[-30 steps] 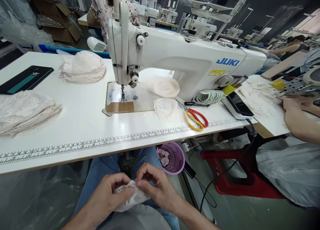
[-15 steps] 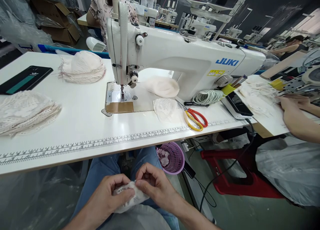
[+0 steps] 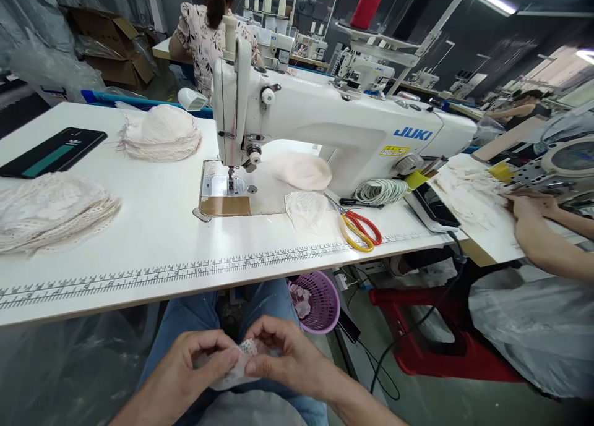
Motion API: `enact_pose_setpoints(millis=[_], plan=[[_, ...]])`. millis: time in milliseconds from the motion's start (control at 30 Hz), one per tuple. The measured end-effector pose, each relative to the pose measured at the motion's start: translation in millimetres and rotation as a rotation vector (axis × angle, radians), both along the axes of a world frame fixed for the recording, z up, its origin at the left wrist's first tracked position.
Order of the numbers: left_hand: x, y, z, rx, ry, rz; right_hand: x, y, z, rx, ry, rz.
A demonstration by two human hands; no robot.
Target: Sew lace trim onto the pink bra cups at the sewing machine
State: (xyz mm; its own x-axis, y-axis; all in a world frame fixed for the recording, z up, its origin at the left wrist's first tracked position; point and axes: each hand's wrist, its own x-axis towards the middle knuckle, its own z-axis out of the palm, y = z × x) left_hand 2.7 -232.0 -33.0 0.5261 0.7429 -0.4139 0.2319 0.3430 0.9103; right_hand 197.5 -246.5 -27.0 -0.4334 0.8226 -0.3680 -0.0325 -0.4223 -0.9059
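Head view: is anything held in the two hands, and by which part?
Yes, a piece of white fabric: the left hand and right hand pinch it on either side of its dotted lacy part.

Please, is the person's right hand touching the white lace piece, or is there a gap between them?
Touching. The head view shows the right hand pinching the white lace piece, with its thumb lying across the front.

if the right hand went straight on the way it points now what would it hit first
Apart from the lacy fabric it holds, the right hand would probably meet the left hand first, though depth is hard to judge.
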Motion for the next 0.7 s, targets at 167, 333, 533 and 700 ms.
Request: enact_pose_setpoints(millis=[167, 333, 533, 700], plan=[[-10.6, 4.3, 2.1, 0.0, -0.029, 0.102, -10.4, 8.2, 0.8, -0.032, 0.029, -0.034], [-27.9, 29.2, 48.9, -0.007, -0.017, 0.184, -28.2, 34.5, 27.3, -0.005, 0.164, 0.019], [-37.4, 135.1, 108.6, 0.427, 0.313, -0.212, -37.1, 100.5, 54.5, 0.279, -0.047, 0.124], [-18.4, 229.2, 93.5, 0.508, 0.389, -0.316, -10.2, 151.9, 53.1, 0.952, -0.756, 0.036]])
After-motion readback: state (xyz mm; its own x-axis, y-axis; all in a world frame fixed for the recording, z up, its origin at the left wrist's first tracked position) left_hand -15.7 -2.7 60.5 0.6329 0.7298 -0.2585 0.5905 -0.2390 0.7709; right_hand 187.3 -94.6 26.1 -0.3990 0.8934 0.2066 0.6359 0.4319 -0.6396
